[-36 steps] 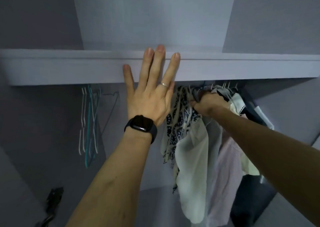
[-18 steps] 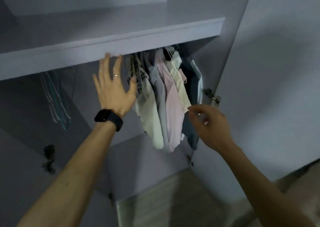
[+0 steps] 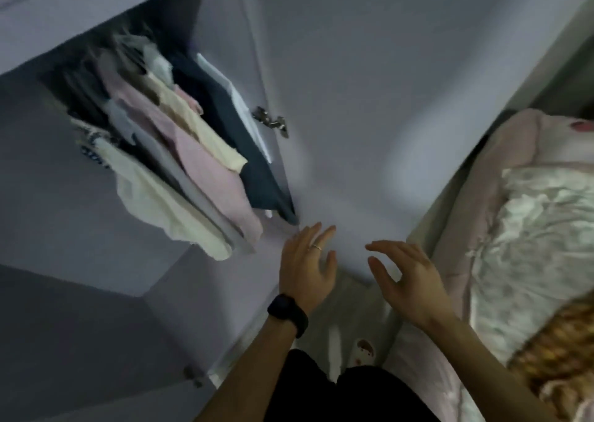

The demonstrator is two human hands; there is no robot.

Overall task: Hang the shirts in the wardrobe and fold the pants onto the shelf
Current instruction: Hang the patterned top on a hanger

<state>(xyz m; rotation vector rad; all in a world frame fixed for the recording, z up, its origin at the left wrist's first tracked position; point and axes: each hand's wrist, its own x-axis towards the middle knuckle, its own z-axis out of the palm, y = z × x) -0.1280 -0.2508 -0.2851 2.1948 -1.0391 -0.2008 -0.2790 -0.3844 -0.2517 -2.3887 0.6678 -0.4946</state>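
Left hand [image 3: 307, 269] and right hand [image 3: 409, 281] are empty, fingers loosely spread; a hasty swing may hit the smooth lilac wardrobe door [image 3: 353, 100] just beyond them.

**Full wardrobe [image 3: 80, 216], strewn bed [image 3: 450, 216]**

At upper left, bunched shirts [image 3: 196, 154] hang in the open wardrobe. At right, the bed bears a pink quilt [image 3: 514, 142] with crumpled white cloth [image 3: 533, 241] on it, and a brown woven item [image 3: 559, 357] at lower right.

A home bedroom is shown: shirts [image 3: 193, 151] are hung in an open lilac wardrobe [image 3: 337, 68], and a bed [image 3: 520, 228] with rumpled bedding is set just beside it.
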